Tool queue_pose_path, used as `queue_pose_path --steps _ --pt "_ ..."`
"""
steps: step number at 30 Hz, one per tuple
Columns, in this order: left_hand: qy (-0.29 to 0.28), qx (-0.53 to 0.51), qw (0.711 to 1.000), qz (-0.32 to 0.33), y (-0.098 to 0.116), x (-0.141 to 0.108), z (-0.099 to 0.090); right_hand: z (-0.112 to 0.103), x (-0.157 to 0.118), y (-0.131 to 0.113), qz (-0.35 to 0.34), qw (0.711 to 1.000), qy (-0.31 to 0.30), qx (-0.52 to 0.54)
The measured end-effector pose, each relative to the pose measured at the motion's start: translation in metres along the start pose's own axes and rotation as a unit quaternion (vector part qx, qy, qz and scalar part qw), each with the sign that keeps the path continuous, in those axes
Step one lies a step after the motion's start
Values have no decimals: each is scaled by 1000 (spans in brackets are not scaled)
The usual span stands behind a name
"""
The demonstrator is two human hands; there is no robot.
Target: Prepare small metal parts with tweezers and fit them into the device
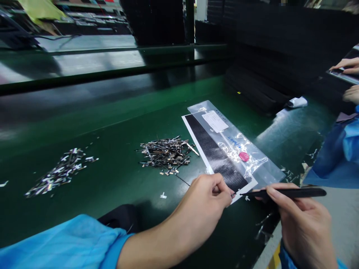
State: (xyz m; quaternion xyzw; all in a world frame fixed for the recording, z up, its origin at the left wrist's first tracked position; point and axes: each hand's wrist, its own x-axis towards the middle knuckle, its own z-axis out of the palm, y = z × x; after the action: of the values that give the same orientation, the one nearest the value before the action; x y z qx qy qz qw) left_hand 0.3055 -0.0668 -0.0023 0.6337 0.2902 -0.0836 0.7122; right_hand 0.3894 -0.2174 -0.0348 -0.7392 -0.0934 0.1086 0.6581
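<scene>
Green worktop (117, 123) carries a black-striped white sheet (215, 157) under a clear plastic bag (252, 157), with a heap of small metal parts (166, 151) just beside it. The left hand (209, 196) pinches the sheet's near corner shut-fingered; the right hand (297, 216) grips black tweezers (283, 193), tip at that corner. Judged step: lifting one tiny piece, which calls for a steady tip.

Glossy plastic bag (238, 147); shiny metal bits (165, 154)
</scene>
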Motion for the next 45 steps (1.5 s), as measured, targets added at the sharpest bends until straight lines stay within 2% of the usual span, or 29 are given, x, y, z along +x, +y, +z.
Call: queue_pose_path --steps 3,9,14,19,31,39,45 --pt "4 -10 1000 -9 3 0 0 4 -2 -3 50 996 25 68" --pt "3 -41 995 -93 12 0 3 14 -5 -7 70 992 41 93" --pt "10 -49 992 -114 13 1 3 18 -5 -9 70 993 52 75" --pt "8 -36 992 -122 15 2 4 20 -4 -7 34 996 55 57" --pt "2 -44 992 -117 12 2 5 17 -5 -2 20 998 42 51" --pt "10 -47 992 -119 15 1 4 18 -6 -4 13 998 44 35" --pt "6 -64 993 -96 11 0 3 23 -5 -6 41 996 71 34"
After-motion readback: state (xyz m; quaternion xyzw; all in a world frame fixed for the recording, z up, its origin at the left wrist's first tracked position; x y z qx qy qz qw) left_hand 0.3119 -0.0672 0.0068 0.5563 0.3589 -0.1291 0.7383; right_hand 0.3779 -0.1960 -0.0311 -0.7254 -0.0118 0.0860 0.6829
